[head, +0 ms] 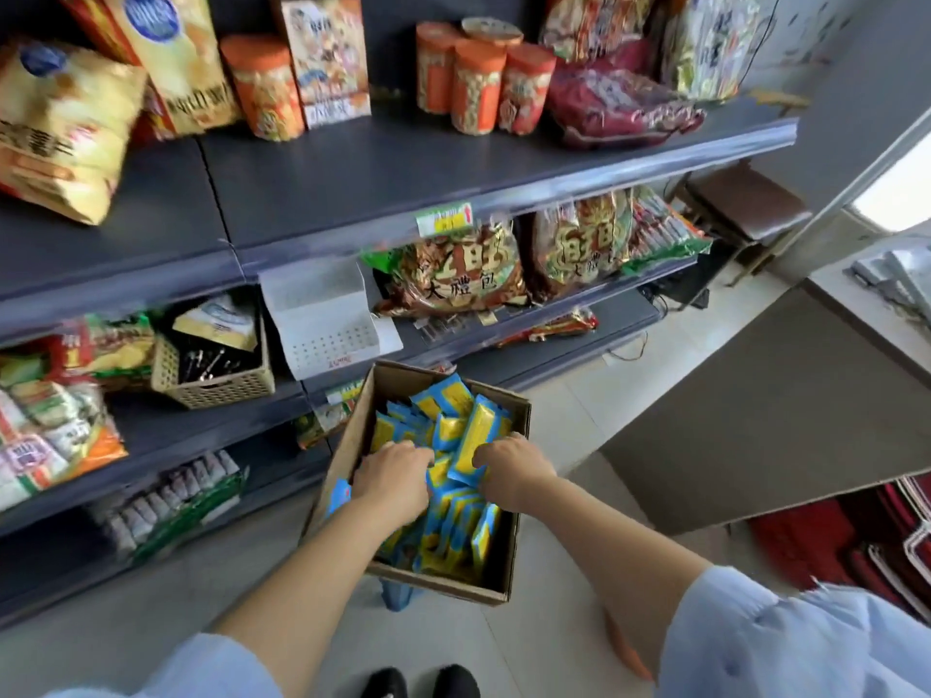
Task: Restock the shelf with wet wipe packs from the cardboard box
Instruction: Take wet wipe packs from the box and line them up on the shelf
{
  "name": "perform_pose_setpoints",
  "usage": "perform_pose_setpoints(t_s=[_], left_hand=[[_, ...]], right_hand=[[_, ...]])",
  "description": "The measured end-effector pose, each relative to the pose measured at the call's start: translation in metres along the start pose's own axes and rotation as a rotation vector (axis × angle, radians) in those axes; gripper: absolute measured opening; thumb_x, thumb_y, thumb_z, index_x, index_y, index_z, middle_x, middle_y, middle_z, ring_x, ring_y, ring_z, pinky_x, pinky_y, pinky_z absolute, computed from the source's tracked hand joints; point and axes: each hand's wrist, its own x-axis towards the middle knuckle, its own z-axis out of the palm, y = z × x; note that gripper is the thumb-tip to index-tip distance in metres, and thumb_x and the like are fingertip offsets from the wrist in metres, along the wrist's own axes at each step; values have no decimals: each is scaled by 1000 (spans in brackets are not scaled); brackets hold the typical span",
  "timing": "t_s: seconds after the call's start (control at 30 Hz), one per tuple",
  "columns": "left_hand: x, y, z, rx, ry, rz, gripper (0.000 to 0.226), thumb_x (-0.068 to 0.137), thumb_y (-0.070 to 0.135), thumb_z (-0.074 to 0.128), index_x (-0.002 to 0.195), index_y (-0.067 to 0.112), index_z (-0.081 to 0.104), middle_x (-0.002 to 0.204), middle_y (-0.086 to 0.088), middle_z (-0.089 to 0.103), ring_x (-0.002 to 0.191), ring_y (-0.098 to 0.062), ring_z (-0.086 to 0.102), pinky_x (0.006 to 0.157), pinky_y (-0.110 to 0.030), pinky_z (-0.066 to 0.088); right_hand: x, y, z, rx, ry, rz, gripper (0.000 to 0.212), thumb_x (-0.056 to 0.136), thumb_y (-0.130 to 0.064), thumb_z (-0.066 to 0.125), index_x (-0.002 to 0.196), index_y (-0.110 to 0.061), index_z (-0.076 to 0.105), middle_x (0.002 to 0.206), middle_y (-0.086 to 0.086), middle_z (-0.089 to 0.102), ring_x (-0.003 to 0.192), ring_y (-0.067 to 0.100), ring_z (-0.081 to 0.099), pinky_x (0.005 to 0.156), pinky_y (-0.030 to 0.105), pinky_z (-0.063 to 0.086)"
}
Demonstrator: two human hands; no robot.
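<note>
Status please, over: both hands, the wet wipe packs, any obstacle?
Right hand grips one wet wipe pack inside the cardboard box. Left hand digs among the packs, grip unclear. No obstacle seen.

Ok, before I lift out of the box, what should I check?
1. Right hand grips a wet wipe pack: ok.
2. Left hand holds a pack: cannot tell, fingers hidden among packs.
3. Cardboard box open, well stocked: ok.
4. Bare room on the upper shelf: ok.
5. Box support steady: cannot tell, underside hidden.
</note>
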Motion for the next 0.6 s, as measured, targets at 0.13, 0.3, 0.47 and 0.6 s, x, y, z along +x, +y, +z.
perform_pose_setpoints(t_s=[0.13,0.3,0.47,0.6], left_hand=[[29,7,54,-95,-109,-25,43,92,23,61,133,28,51,134,-1,49,121,-25,49,91,-40,48],[48,10,96,-194,-120,-86,42,92,17,58,131,30,52,130,-2,53,111,-26,56,83,-39,52],[49,5,94,-347,-38,-142,40,89,11,57,125,28,61,129,-1,56,106,-25,59,77,-34,50],[38,-21,52,-503,34,-237,30,84,19,60,111,32,64,111,3,63,83,-19,62,61,-26,45]], right_hand=[[22,13,34,37,-21,18,38,88,-26,60,125,-19,58,122,5,60,122,27,44,96,37,45],[38,21,58,100,-4,45,34,90,-25,58,124,-23,60,121,3,62,122,25,45,97,36,44],[41,14,60,225,1,95,30,90,-18,52,117,-23,65,119,3,63,117,26,50,92,36,48],[41,2,52,426,0,189,27,93,-18,45,105,-17,70,113,5,66,106,29,58,85,35,49]])
